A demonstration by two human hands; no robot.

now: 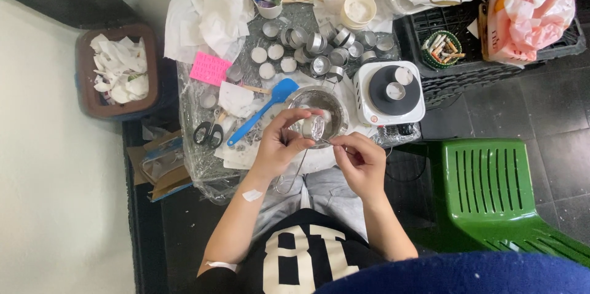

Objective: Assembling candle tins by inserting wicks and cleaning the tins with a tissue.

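Left hand (279,146) grips small clear cup (311,127) over metal bowl (319,106) at crowded worktop (203,165) front edge; right hand (362,162) pinches thin wire (298,168); hotplate (389,92) close right.

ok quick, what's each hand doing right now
left hand: closed around a small clear cup over the metal bowl
right hand: fingers pinched on a thin metal wire tool

Plastic-covered table (203,171): scissors (208,133), blue spatula (263,110), perhaps tealight cups (319,45).
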